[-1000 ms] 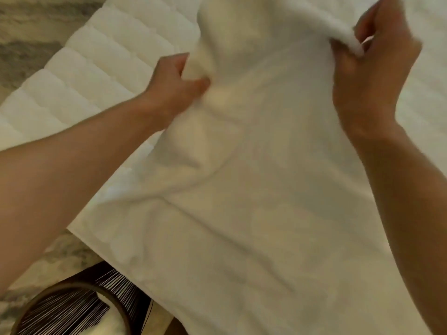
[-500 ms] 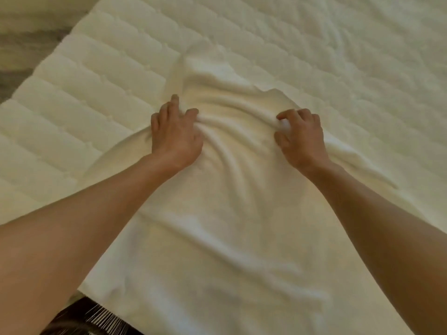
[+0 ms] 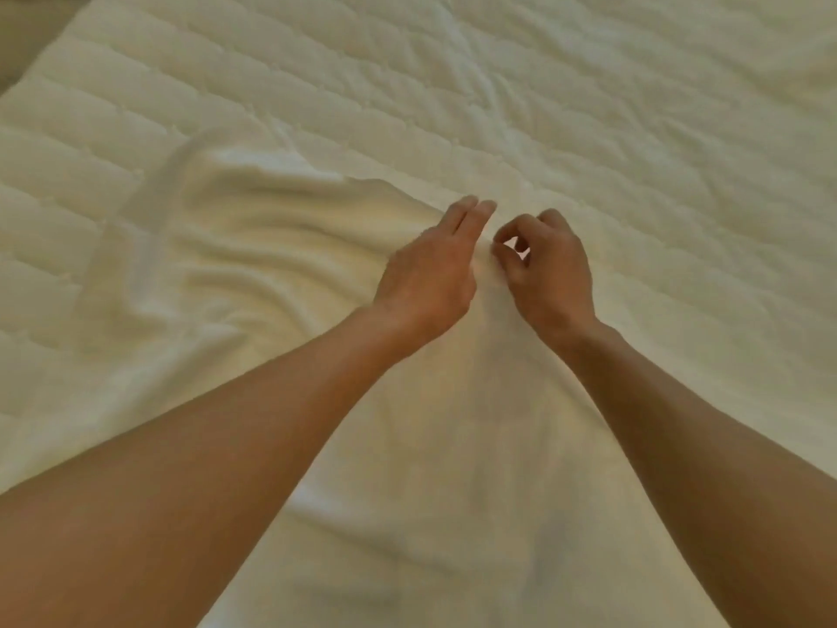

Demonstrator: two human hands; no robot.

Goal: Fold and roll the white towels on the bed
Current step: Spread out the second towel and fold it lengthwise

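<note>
Mid-frame, left hand point(image 3: 430, 274), fingers straight together, presses the rumpled white terry towel point(image 3: 271, 247); right hand point(image 3: 550, 271) pinches its far edge. Unsmoothed ripples at left risk a crooked fold.

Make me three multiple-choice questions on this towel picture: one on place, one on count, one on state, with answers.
1. Where on the towel are both hands? A its far edge B its near edge C its left corner
2. How many towels show? A one B two C three
3. How does the towel lie? A rolled tight B spread, wrinkled C neatly stacked
Answers: A, left hand and right hand sit together at the far edge; A, a single towel lies on the quilted mattress; B, ridges cross its left part.
</note>
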